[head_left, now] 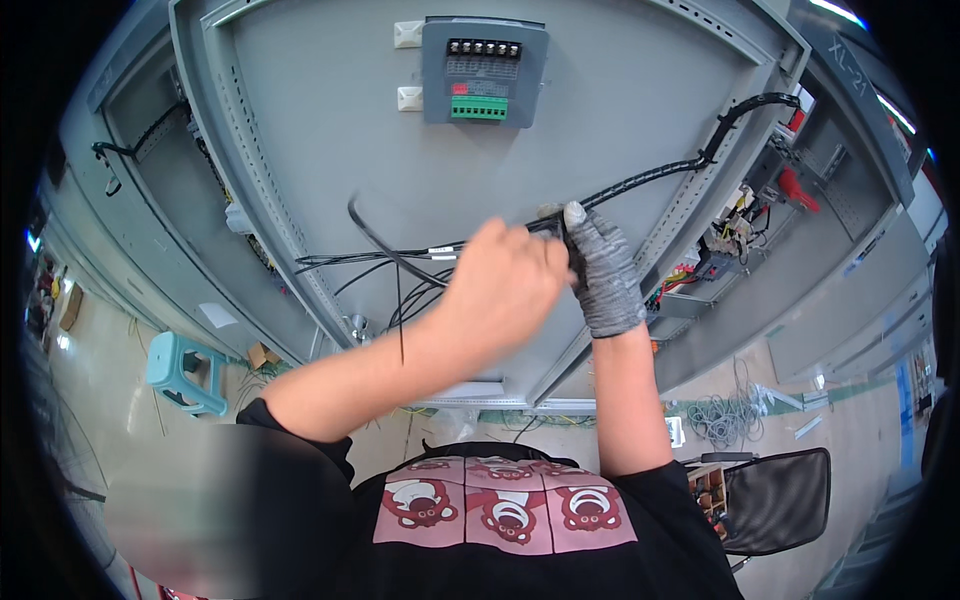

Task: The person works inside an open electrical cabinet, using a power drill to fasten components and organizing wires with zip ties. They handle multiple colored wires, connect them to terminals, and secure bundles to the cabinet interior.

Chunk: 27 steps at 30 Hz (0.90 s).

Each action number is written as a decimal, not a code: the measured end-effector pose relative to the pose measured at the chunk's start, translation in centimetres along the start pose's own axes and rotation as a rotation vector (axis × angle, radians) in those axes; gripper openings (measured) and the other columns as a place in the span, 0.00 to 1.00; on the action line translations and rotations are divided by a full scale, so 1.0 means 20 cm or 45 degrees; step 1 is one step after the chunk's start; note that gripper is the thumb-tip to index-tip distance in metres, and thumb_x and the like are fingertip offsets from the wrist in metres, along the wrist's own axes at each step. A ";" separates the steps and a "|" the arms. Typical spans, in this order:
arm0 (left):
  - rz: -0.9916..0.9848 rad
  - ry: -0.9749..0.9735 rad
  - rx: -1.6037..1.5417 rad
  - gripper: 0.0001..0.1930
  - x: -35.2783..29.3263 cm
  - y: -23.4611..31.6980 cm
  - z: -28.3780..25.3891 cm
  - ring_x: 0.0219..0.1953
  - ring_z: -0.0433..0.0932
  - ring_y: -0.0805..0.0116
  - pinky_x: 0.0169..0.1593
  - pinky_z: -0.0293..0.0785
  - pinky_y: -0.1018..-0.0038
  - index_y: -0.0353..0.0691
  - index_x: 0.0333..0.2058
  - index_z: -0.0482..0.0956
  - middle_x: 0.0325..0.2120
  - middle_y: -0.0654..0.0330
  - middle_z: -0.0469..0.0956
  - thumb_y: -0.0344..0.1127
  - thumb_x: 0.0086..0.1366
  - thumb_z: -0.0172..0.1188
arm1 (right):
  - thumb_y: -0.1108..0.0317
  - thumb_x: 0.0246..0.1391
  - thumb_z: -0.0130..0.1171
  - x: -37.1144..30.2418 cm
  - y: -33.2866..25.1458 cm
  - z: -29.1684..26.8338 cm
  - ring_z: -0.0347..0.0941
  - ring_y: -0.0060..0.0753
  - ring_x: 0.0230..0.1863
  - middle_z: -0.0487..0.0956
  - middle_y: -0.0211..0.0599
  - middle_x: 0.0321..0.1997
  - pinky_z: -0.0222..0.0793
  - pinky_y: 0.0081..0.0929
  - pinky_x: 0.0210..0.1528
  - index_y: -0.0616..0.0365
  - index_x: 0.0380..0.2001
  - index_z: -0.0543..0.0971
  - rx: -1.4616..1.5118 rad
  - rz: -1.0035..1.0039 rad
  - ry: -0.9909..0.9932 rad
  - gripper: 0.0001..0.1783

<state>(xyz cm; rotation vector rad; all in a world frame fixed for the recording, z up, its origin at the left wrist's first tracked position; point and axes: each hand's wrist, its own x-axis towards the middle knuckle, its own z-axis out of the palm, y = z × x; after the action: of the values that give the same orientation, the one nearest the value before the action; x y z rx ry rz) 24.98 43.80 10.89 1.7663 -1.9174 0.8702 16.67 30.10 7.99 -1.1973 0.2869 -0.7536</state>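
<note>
My right hand (602, 268), in a grey knit glove, is closed round a bundle of black wires (545, 222) in front of a grey metal panel (330, 130). Black spiral wrap (645, 180) covers the bundle to the right of this hand. My bare left hand (508, 283) is closed beside the glove, slightly blurred, and hides what its fingers hold. Left of it the wires (375, 258) fan out loose, with white marker sleeves (441, 252). A curved black strip (372, 232) crosses them and passes out of sight behind my left hand.
Above the hands a grey device (484, 72) with green and black terminals is fixed to the panel. White mounts (409, 98) sit beside it. Open cabinets with wiring (735, 225) flank the panel. A teal stool (188, 372), coiled wire (725, 420) and a black mesh chair (780, 500) are on the floor.
</note>
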 end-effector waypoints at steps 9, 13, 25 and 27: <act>-0.522 -0.483 -0.838 0.13 -0.56 0.06 0.07 0.38 0.78 0.48 0.42 0.73 0.58 0.33 0.44 0.74 0.37 0.49 0.77 0.36 0.66 0.51 | 0.63 0.62 0.53 -0.03 -0.04 0.02 0.70 0.19 0.22 0.78 0.32 0.25 0.66 0.16 0.27 0.62 0.44 0.77 -0.395 -0.056 -0.093 0.14; -0.787 0.311 -0.530 0.13 -0.49 -0.09 0.09 0.35 0.77 0.56 0.43 0.73 0.67 0.34 0.46 0.74 0.37 0.53 0.77 0.31 0.64 0.56 | 0.62 0.61 0.54 -0.04 -0.04 0.02 0.70 0.18 0.21 0.78 0.32 0.24 0.65 0.16 0.25 0.62 0.42 0.78 -0.385 -0.086 -0.067 0.13; -1.087 0.823 -1.944 0.12 -0.25 -0.24 0.07 0.36 0.77 0.76 0.43 0.71 0.80 0.35 0.46 0.74 0.32 0.62 0.77 0.35 0.69 0.54 | 0.62 0.61 0.55 -0.02 0.01 0.04 0.73 0.22 0.23 0.79 0.35 0.26 0.68 0.19 0.26 0.62 0.44 0.76 -0.193 -0.150 -0.081 0.14; -1.115 0.937 -1.986 0.10 -0.23 -0.26 0.10 0.35 0.77 0.76 0.42 0.72 0.80 0.36 0.45 0.73 0.31 0.62 0.77 0.34 0.68 0.55 | 0.62 0.61 0.55 0.00 0.03 0.04 0.73 0.22 0.23 0.80 0.37 0.27 0.69 0.20 0.26 0.61 0.43 0.76 -0.176 -0.153 -0.068 0.14</act>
<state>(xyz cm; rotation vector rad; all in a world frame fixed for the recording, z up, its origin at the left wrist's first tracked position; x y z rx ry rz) 30.91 45.73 7.35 0.8104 -0.6263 -0.3219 17.34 30.87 7.85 -1.3731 0.2271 -0.8150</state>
